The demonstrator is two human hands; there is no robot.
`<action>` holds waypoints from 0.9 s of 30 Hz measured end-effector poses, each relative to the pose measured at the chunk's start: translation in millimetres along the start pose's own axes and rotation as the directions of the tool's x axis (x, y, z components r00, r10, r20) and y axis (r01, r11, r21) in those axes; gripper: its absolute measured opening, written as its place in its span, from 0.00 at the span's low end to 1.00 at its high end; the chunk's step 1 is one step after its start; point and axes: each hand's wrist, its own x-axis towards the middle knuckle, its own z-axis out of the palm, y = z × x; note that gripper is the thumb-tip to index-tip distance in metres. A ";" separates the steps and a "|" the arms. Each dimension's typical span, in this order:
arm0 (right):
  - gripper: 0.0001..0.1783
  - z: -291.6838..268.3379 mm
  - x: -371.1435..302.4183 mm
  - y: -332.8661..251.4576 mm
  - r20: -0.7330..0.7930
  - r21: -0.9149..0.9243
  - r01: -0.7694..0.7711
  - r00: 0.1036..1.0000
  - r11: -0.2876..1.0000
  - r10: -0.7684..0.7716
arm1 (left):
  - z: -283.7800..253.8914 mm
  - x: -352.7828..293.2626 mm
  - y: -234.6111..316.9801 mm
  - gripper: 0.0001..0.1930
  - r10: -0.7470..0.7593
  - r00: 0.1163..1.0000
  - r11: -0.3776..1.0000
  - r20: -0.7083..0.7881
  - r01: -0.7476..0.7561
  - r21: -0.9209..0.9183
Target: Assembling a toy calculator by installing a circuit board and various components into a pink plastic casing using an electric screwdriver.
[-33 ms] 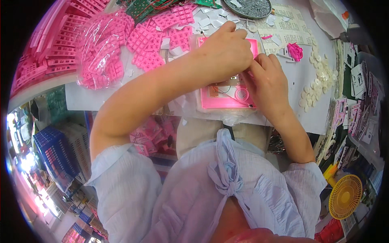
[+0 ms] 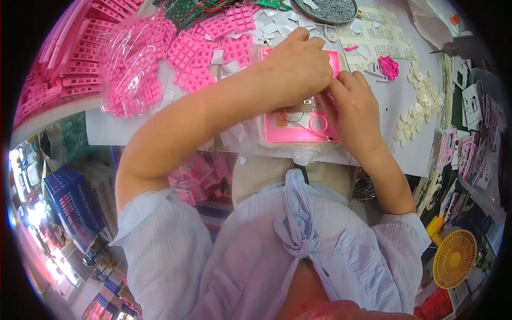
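Head — pink case [image 2: 289,135], long axis outward

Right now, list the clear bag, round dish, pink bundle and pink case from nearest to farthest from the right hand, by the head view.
1. Pink case, just left of the right hand.
2. Pink bundle, up and right.
3. Round dish, at the picture's top edge.
4. Clear bag, far left.

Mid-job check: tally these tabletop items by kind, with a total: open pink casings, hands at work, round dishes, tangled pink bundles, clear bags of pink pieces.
Open pink casing: 1
Hands: 2 (left hand, right hand)
Round dish: 1
Tangled pink bundle: 1
Clear bag of pink pieces: 1
Total: 6
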 end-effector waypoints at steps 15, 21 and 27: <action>0.06 19.3 29.5 30.6 -0.074 0.216 0.134 0.990 0.967 -0.121 | -19.5 34.1 -38.1 0.14 -0.302 0.863 0.856 0.405 0.433 -0.282; 0.08 17.5 35.2 32.6 0.016 0.136 0.115 0.993 0.984 -0.118 | -2.3 22.6 -39.5 0.13 -0.310 0.898 0.850 0.312 0.409 -0.331; 0.07 -2.4 34.0 45.0 0.187 0.197 0.364 0.897 0.910 -0.400 | -0.8 18.4 -34.6 0.10 -0.357 0.876 0.826 0.323 0.458 -0.328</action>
